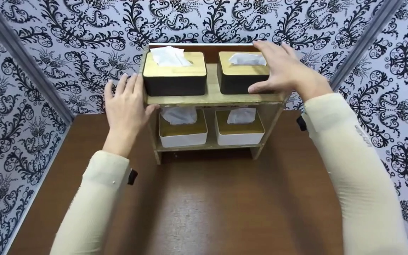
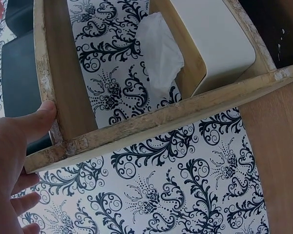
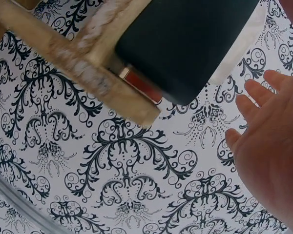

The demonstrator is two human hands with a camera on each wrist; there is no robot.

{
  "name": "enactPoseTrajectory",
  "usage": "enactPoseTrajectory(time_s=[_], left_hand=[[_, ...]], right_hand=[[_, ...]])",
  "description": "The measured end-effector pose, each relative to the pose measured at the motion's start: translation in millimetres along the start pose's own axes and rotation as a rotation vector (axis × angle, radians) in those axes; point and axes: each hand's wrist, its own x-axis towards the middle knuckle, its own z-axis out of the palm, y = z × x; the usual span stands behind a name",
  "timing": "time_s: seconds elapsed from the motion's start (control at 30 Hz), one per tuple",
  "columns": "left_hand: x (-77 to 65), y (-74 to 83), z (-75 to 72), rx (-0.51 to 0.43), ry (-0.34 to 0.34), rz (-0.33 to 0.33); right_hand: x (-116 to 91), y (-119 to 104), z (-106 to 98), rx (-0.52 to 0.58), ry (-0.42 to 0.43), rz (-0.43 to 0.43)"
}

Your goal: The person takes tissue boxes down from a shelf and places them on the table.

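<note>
A small wooden shelf [image 1: 211, 100] stands against the wall with two levels. My left hand [image 1: 124, 106] is at its upper left corner: in the left wrist view the thumb [image 2: 41, 119] touches the front edge, while the other fingers extend along the outer side. On the top board sit a left black tissue box [image 1: 175, 85] and a right black tissue box [image 1: 237, 83], both with light wooden lids and tissue sticking out. Beside the right one, my right hand [image 1: 282, 71] is spread with thumb and fingers apart; the right wrist view shows a gap between its fingers and the box [image 3: 180, 44].
Two white tissue boxes, left [image 1: 184, 140] and right [image 1: 241, 139], stand on the lower level. Below lies a brown tabletop [image 1: 204, 198]. Black-and-white patterned walls [image 1: 83, 35] enclose the back and sides, with grey strips [image 1: 363, 46] at the corners.
</note>
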Motion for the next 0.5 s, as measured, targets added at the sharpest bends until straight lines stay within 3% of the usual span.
enactPoseTrajectory(time_s=[0.17, 0.5], left_hand=[[-0.7, -1.4, 4.3, -0.001, 0.057, 0.011], [-1.8, 0.0, 8.6, -0.005, 0.063, 0.003]], right_hand=[[14, -5, -1, 0.014, -0.032, 0.022], [37, -9, -1, 0.002, -0.09, 0.04]])
